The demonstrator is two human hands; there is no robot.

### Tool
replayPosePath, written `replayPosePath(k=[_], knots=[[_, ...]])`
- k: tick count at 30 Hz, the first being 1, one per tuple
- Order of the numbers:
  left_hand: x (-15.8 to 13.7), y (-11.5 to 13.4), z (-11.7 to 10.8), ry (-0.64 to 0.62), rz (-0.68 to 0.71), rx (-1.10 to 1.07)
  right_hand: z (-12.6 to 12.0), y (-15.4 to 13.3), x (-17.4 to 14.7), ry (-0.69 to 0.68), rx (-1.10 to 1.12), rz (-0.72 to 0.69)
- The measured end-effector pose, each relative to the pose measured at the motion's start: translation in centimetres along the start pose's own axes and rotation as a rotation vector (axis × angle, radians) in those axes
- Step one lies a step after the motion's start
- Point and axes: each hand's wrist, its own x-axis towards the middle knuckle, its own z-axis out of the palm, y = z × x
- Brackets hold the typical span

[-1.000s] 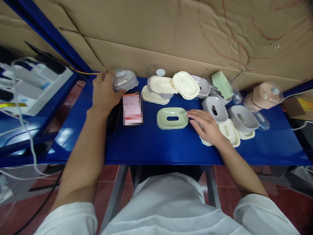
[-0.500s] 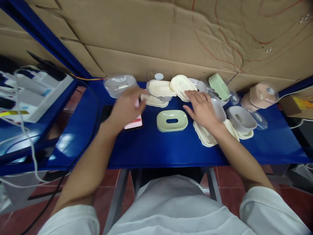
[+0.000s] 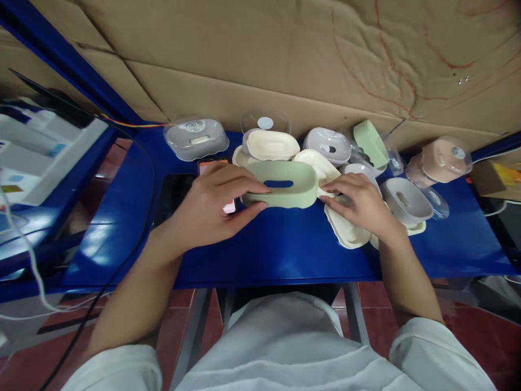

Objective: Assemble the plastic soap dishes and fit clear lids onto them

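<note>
My left hand [image 3: 217,203] is closed on the left end of a pale green oval dish [image 3: 288,200] with a slot in its bottom. The dish is lifted above the blue table and slightly tilted. My right hand [image 3: 360,203] pinches the edge of a cream oval tray [image 3: 323,167] just behind the dish's right end. Under that hand lies another cream tray [image 3: 345,231]. Behind the dish, one more cream tray [image 3: 272,145] rests on a translucent container. A phone [image 3: 230,207] is partly hidden by my left hand.
A grey lidded box [image 3: 196,140] stands back left, a grey dish [image 3: 328,145] back centre. On the right are a green container [image 3: 371,144], a grey container [image 3: 407,200] and a pink lidded box [image 3: 445,158]. Cardboard [image 3: 228,60] walls the rear of the blue table [image 3: 277,260].
My left hand has moved right and picked up the green dish from the table. My right hand has come nearer, drawing the cream tray off the pile toward me.
</note>
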Motion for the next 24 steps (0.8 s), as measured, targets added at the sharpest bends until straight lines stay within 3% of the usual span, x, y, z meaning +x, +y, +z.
replayPosePath(k=[3, 5, 9, 14, 19, 24], knots=[[0.0, -0.2, -0.3, 0.105, -0.044, 0.053, 1.4, -0.5, -0.2, -0.16, 0.034, -0.082], [0.1, -0.6, 0.8, 0.093, -0.044, 0.108, 2.3, -0.7, -0.2, -0.235, 0.063, -0.136], [0.0, -1.1, 4.1, -0.051, -0.01, 0.201, 2.0, -1.0, 0.0, -0.162, 0.037, -0.111], [-0.4, -0.4, 7.1, -0.139, 0.059, 0.238, 0.4, -1.3, 0.0, 0.017, -0.052, -0.039], [-0.5, -0.4, 7.8, -0.223, 0.111, 0.239, 2.5, -2.0, 0.0, -0.166, -0.027, -0.181], [-0.6, -0.9, 8.0, -0.267, 0.175, 0.299, 4.5, -2.7, -0.4, -0.201, -0.135, -0.2]])
